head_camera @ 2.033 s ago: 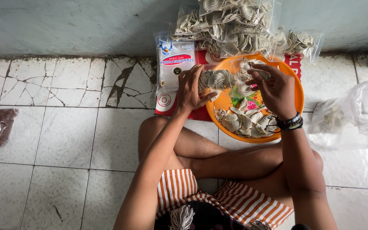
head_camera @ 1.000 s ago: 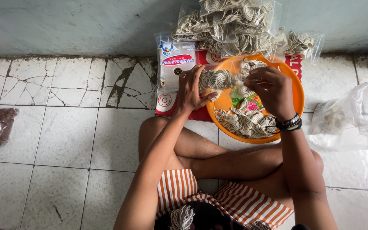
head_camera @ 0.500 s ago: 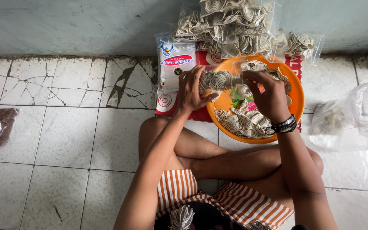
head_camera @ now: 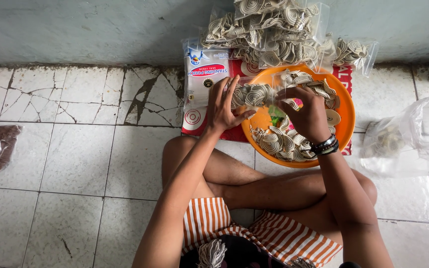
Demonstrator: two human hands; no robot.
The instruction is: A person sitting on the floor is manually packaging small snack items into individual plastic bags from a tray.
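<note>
Our left hand (head_camera: 223, 106) clamps the clear bag (head_camera: 254, 94) lying sideways, its mouth toward our right hand (head_camera: 308, 113), which seems pinched on a spiral cracker (head_camera: 294, 103).

My fingers (head_camera: 234, 94) grip a clear, glossy plastic pouch (head_camera: 254, 94) of ridged, matt spiral crackers. The orange basin (head_camera: 346, 124) is smooth plastic; the floor (head_camera: 75, 164) is cracked, dull glazed tile.

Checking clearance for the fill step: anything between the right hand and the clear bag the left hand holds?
Nothing visible. The right hand is at the mouth of the clear bag, which the left hand holds over the orange bowl.
</note>
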